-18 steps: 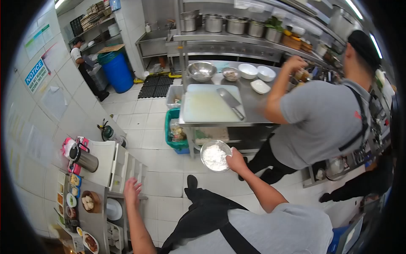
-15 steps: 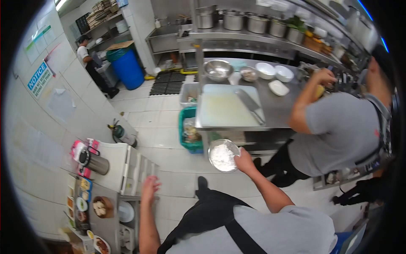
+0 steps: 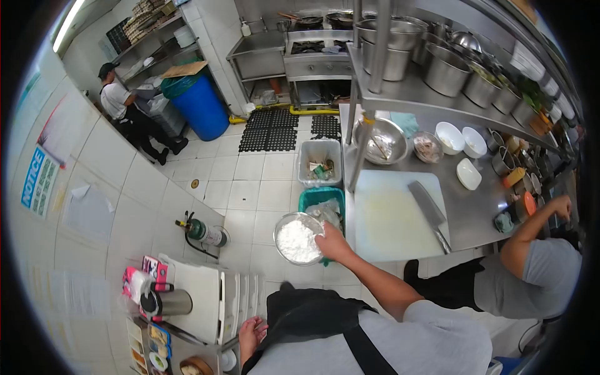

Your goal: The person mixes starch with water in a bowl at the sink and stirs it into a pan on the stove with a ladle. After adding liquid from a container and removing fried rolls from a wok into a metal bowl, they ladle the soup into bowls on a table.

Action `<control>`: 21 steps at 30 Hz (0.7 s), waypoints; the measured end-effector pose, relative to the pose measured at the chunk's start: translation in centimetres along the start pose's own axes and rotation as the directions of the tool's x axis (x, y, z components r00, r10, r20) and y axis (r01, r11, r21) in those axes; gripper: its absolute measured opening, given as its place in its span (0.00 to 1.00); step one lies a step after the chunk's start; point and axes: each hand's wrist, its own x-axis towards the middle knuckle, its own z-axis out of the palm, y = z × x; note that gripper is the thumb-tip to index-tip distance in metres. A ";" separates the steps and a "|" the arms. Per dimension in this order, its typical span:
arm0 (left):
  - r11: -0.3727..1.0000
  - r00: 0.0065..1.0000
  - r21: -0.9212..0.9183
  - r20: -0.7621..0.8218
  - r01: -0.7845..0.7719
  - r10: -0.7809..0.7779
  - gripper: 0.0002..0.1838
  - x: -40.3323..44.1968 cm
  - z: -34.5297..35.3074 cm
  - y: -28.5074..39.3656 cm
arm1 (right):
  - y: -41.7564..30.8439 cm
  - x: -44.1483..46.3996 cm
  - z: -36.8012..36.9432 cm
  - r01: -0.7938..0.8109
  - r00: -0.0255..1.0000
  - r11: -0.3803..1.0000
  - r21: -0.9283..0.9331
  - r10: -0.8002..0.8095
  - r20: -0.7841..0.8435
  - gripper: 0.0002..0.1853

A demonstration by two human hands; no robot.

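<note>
My right hand (image 3: 334,242) grips the side of a round metal bowl (image 3: 279,251) and carries it in the air in front of me. White powder (image 3: 297,241) lies heaped inside; I cannot tell what kind. Below the bowl's right side stands a green bin (image 3: 302,201), partly hidden. Down by my dark apron, my left hand (image 3: 252,332) hangs with loosely curled, parted fingers and nothing in them. The nearest thing to it is a white drawer unit (image 3: 230,303).
A steel counter at right bears a cutting board (image 3: 390,234), a cleaver (image 3: 428,205), a large bowl (image 3: 390,140) and white bowls. A co-worker (image 3: 525,275) stands at right, another person (image 3: 119,103) far left. A fire extinguisher (image 3: 206,232) stands by the left wall.
My right hand and the bowl have moved left relative to my body. My left hand has dropped closer to my apron. The view has shifted; the co-worker at right now appears farther right and lower.
</note>
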 end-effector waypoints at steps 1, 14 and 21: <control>1.000 1.000 -0.024 0.008 0.014 -0.014 0.16 1.6 0.3 1.8 | -0.3 2.2 0.8 0.003 1.000 1.000 0.006 -0.003 0.002 0.23; 0.978 0.999 0.208 -0.023 -0.029 0.034 0.15 32.2 -1.9 34.7 | -3.7 30.6 3.2 -0.316 0.887 0.948 -0.033 0.283 -0.364 0.23; 0.925 0.925 0.239 0.314 -0.295 0.214 0.17 46.3 14.0 54.5 | -1.7 36.9 1.8 -0.472 0.701 0.882 -0.009 0.369 -0.611 0.25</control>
